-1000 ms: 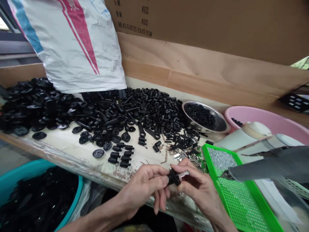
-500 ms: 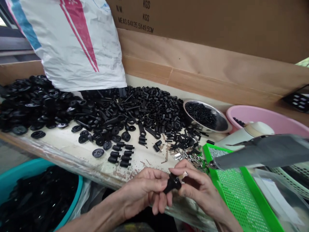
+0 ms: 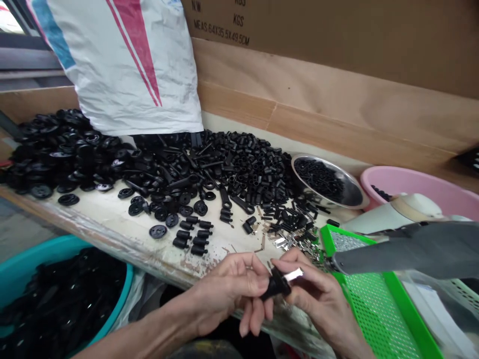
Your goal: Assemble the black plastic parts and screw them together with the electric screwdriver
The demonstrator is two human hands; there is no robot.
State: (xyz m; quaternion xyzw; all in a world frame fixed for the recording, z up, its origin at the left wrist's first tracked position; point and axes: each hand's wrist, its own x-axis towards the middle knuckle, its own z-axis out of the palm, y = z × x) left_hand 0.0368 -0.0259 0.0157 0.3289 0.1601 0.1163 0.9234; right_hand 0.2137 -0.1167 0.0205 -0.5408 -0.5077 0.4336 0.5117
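Observation:
My left hand (image 3: 234, 291) and my right hand (image 3: 318, 299) meet at the table's near edge, fingers pinched together. Between them is a small black plastic part (image 3: 276, 285), gripped by the left fingers. A shiny metal strip (image 3: 294, 275) sticks out of it under my right thumb and forefinger. Just beyond the hands lies a scatter of similar metal clips (image 3: 288, 242) and several short black cylinders (image 3: 192, 239) in rows.
A large heap of black plastic parts (image 3: 157, 169) covers the table under a white sack (image 3: 123, 65). A steel bowl (image 3: 329, 182), pink basin (image 3: 411, 182), green perforated tray (image 3: 374, 309) and grey power tool (image 3: 407, 249) stand at right. A teal tub (image 3: 56, 299) sits below left.
The hands have stayed together, turning the black part slightly; the metal strip now shows more between the right fingers. The view has shifted a little to the left.

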